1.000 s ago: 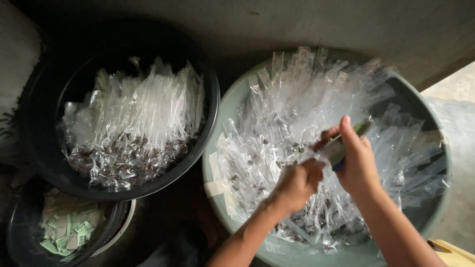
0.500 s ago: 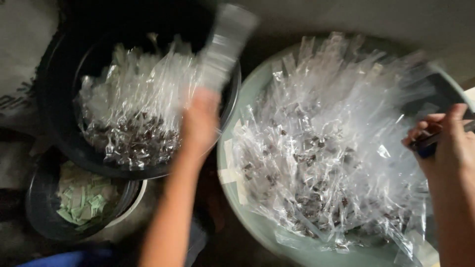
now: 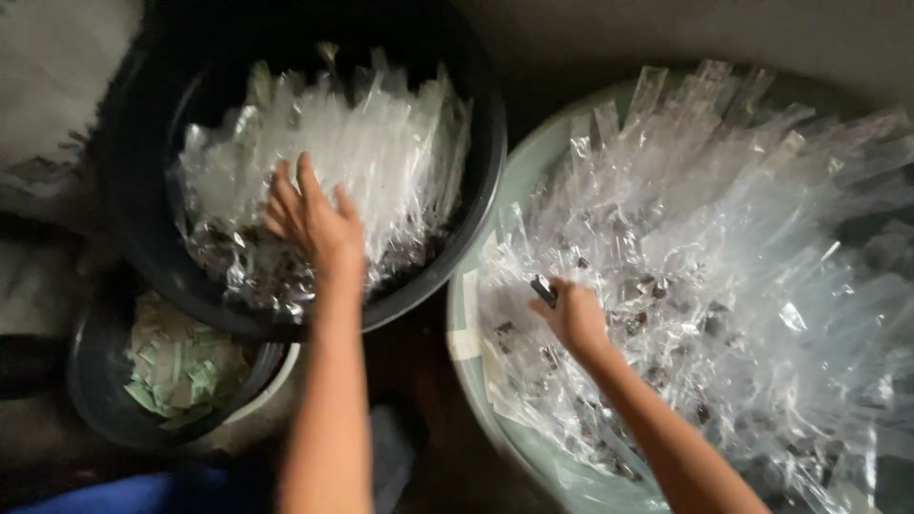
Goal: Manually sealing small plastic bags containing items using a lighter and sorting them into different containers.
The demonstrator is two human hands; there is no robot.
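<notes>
My left hand (image 3: 312,221) lies flat with its fingers apart on a pile of clear plastic packets (image 3: 390,152) inside a big black basin (image 3: 479,214). It holds nothing. My right hand (image 3: 574,316) is closed around a small dark tool (image 3: 543,289) and rests on a second heap of clear packets (image 3: 733,257). That heap fills a pale green basin (image 3: 464,319) on the right. Dark bits show at the bottom ends of the packets in both basins.
A smaller dark bowl (image 3: 88,381) at the lower left holds pale green and white paper slips (image 3: 181,369). Blue cloth (image 3: 114,497) shows at the bottom left edge. Grey floor (image 3: 590,38) runs behind the basins.
My left hand carried one packet from the green basin over to the black basin and now lies open on that pile. My right hand dropped from the basin's right side onto its left part.
</notes>
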